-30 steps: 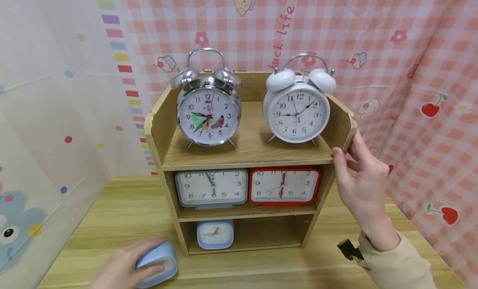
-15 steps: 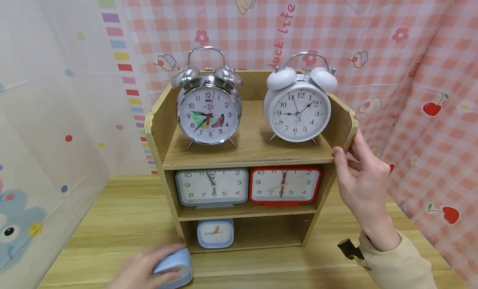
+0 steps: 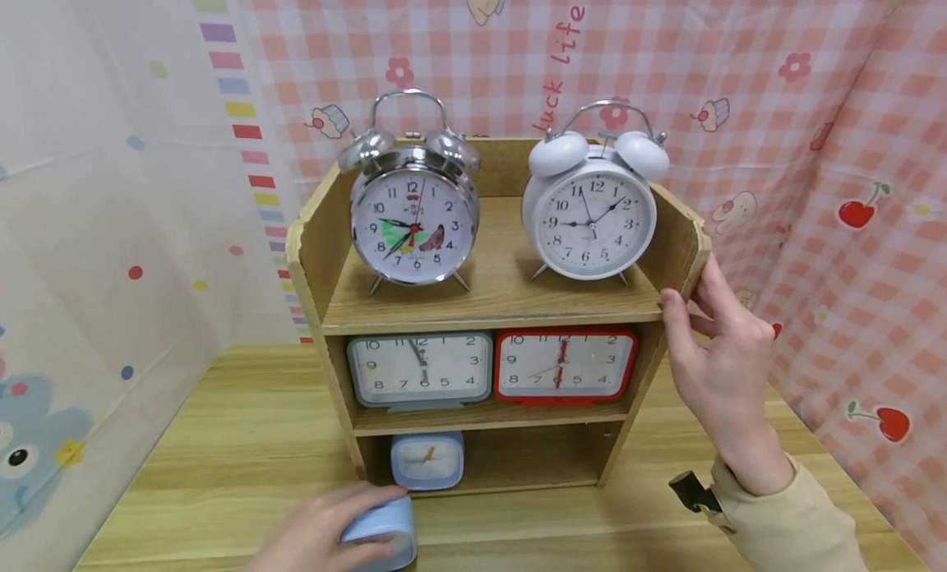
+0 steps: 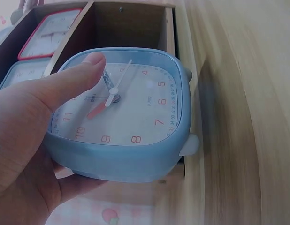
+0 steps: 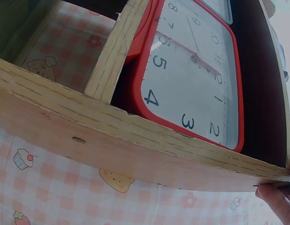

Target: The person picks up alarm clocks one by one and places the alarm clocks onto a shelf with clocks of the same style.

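Observation:
In my left hand [image 3: 325, 527] is a light blue alarm clock [image 4: 121, 112], gripped with the thumb over its face and fingers behind. The head view shows it just in front of the bottom shelf, near a similar small blue clock [image 3: 427, 462] at that shelf's left. My right hand [image 3: 721, 354] holds the right side panel of the wooden shelf unit [image 3: 491, 315], its thumb at the top board's front edge. On the middle shelf stand a grey-framed clock [image 3: 419, 371] and a red-framed clock [image 3: 565, 366].
A silver twin-bell clock [image 3: 414, 219] and a white twin-bell clock [image 3: 589, 219] stand on the top board. The unit rests on a wood-grain table [image 3: 214, 440]. A checked cloth [image 3: 658, 54] hangs behind it.
The left hand has carried the light blue clock rightward along the front of the shelf unit. The right hand keeps its hold on the side panel.

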`<state>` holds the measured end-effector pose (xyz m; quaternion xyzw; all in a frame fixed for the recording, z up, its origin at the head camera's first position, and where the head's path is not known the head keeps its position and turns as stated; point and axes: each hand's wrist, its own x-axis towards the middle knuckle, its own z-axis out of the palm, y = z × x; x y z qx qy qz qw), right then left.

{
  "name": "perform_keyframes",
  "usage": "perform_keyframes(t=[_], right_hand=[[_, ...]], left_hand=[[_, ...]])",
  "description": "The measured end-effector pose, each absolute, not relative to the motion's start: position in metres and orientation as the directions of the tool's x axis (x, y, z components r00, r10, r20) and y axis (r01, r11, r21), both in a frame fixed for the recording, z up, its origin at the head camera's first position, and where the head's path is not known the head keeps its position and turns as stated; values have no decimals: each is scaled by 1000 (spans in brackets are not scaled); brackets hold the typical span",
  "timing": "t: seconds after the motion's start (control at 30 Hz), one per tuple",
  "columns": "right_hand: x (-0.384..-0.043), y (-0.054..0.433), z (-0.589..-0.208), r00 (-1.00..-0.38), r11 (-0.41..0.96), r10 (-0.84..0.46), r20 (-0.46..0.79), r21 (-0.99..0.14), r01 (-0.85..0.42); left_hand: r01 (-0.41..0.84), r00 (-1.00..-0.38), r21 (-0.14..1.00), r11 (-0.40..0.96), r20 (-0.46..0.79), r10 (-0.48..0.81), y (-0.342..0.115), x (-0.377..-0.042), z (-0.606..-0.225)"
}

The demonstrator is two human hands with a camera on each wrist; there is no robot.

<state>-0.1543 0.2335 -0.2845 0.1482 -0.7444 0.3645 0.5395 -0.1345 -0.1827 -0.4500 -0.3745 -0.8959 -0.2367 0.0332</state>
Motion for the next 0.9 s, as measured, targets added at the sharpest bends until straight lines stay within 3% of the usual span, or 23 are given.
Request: perform_keyframes(t=[0.2,0.3,0.9], right_hand=[[-154,234,-285,-373,680,187,909,-393,-619],[-154,233,-284,-375,675,187,908,-396,-622],[-154,233,-285,-376,676,180,909,-392,-624]], left_hand=[[781,-622,330,530,335,708,-167,-136,-450],[796,-605,307,522,357,712,-160,-136,-449],[751,-614,455,479,212,760,-99,-137,-436]])
